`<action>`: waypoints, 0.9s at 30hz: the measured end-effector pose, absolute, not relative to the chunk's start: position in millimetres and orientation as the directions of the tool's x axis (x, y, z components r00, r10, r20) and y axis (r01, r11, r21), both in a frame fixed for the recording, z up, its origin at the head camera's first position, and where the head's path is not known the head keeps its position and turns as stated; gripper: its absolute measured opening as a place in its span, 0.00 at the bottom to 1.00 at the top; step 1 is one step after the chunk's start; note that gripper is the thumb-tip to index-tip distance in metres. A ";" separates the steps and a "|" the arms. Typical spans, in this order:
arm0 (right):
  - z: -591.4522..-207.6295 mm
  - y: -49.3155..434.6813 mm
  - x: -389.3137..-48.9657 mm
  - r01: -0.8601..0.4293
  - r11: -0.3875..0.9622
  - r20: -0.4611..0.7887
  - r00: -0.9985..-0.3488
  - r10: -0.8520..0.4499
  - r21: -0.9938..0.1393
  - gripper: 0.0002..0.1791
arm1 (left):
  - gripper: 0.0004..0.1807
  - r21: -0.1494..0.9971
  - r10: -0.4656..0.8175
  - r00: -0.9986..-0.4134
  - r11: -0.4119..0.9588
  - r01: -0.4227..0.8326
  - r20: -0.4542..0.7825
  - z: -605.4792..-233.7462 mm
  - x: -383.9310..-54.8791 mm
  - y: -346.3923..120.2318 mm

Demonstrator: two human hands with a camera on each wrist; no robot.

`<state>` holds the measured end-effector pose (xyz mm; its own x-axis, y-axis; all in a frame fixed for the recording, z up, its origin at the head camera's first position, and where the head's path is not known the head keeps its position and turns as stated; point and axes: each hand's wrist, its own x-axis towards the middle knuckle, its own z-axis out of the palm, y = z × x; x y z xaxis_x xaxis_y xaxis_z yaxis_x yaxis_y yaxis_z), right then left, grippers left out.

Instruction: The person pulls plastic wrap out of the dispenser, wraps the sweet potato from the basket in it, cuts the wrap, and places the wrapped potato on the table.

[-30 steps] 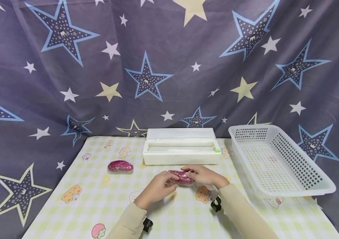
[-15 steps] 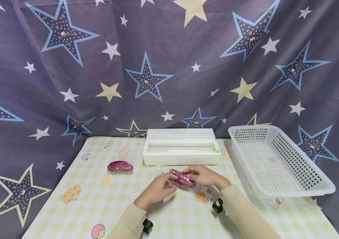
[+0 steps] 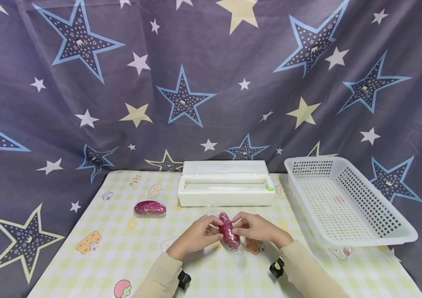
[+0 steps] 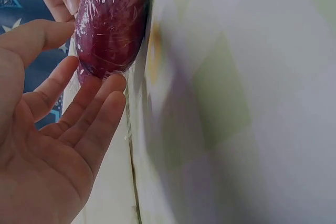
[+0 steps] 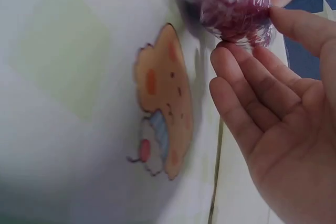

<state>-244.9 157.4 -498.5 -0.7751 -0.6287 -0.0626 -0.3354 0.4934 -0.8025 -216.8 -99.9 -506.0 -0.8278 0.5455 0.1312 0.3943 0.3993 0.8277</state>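
A purple-red sweet potato (image 3: 228, 232) in clear cling film stands between my hands in the head view, its long side pointing towards me. Loose film sticks out at its far and near ends. My left hand (image 3: 200, 235) holds it from the left with thumb and fingertips. From the other side my right hand (image 3: 257, 228) grips it with bent fingers. In the left wrist view the shiny wrapped sweet potato (image 4: 110, 24) touches the left fingertips; the right wrist view shows crinkled film at its near end. A second wrapped sweet potato (image 3: 149, 208) lies at the left.
Behind my hands stands a white cling film box (image 3: 226, 198) with its lid up and a green slider at its right end. A white perforated basket (image 3: 367, 238) sits at the right of the table. The checked tablecloth (image 3: 84, 273) meets a starry curtain at the back.
The held sweet potato has turned from lying crosswise to pointing towards me. My right hand has shifted slightly right and nearer; the left hand stays almost in place.
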 end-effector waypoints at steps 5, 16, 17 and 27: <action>-500.2 162.4 -238.9 -0.292 0.433 -0.067 -0.762 -0.645 -0.853 0.23 | 0.20 0.833 0.569 -0.813 0.387 0.396 0.122 -506.7 -219.5 -95.3; -504.4 171.6 -236.9 -0.247 0.382 -0.110 -0.698 -0.707 -0.890 0.26 | 0.17 0.671 0.627 -0.750 0.464 0.578 0.212 -506.4 -220.1 -89.1; -504.3 171.9 -237.1 -0.251 0.386 -0.108 -0.701 -0.705 -0.888 0.26 | 0.16 0.644 0.639 -0.735 0.467 0.606 0.228 -506.0 -220.0 -88.7; -501.8 174.9 -238.0 -0.258 0.406 -0.113 -0.709 -0.696 -0.877 0.26 | 0.20 0.468 0.731 -0.619 0.456 0.757 0.287 -501.9 -211.5 -79.7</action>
<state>-238.0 174.9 -501.8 -0.7091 -0.6959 -0.1132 -0.2582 0.4057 -0.8768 -211.5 -79.7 -501.9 -0.6188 0.7313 0.2869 0.7566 0.4565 0.4681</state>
